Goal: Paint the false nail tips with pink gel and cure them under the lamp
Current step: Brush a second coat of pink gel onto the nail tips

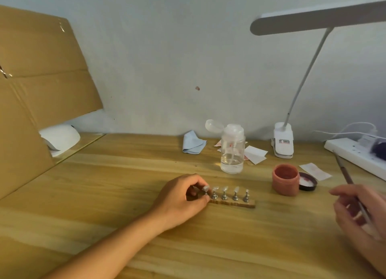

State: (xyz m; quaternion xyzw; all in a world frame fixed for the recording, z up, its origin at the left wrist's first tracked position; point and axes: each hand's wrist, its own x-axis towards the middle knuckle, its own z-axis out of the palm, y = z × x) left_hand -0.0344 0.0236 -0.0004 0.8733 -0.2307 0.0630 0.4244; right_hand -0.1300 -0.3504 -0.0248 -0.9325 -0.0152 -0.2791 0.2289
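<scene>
- My right hand, nearest, grips the brush. Its shaft points away toward the wall.
- My left hand pinches the leftmost stand on the wooden strip.
- The strip's long axis runs left to right. The nail tips slant upward in a row, and I see no pink on them.
- I judge painting is about to begin. The next move calls for loading the brush at the open gel jar, near the strip's right end.
- The curing lamp sits far left, partly hidden by cardboard.

Brown cardboard box far left on wooden counter. Folded light-blue cloth near clear plastic pump bottle, lid flipped open. White power strip far right.
</scene>
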